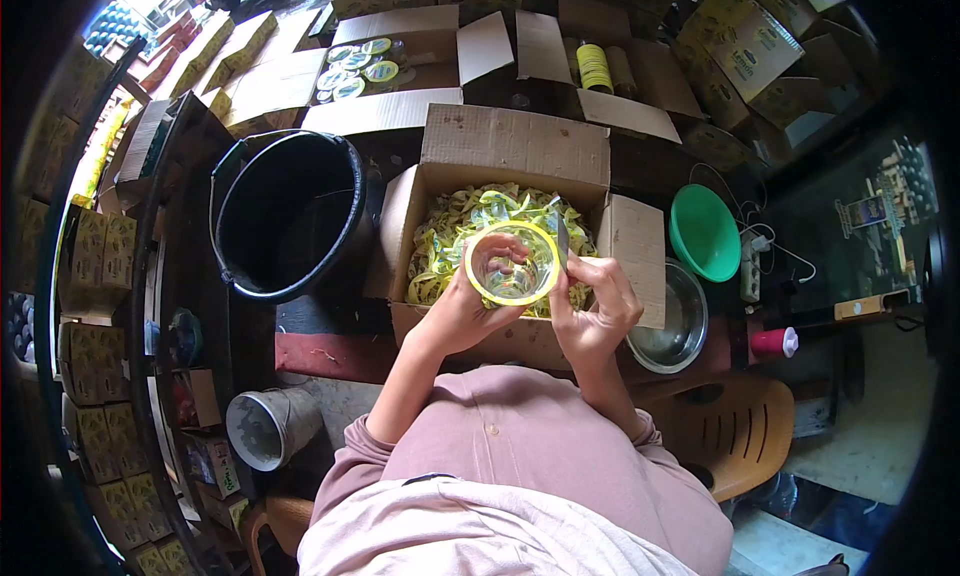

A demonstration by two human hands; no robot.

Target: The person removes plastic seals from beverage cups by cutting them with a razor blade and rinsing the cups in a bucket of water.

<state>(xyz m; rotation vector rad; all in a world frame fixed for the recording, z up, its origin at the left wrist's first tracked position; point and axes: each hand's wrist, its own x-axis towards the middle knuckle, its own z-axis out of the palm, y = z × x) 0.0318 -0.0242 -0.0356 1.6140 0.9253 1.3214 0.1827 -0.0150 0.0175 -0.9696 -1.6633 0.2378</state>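
My left hand (455, 314) is wrapped round a clear plastic cup (514, 278) with a yellow rim, its mouth tilted up toward me; the fingers show through the cup. In my right hand (598, 306), closed at the cup's right side, is a knife (561, 236) with its narrow blade pointing up beside the rim. Both hands are above an open cardboard box (515, 144). Curled yellow and clear plastic strips (440, 238) fill that box.
A black bucket (290, 216) stands left of the box. On the right are a green basin (705, 232), a metal bowl (668, 321), a power strip (752, 266) and a pink thread spool (773, 343). Behind, one carton (390, 21) holds lidded cups, another (545, 51) stacked yellow-rimmed ones.
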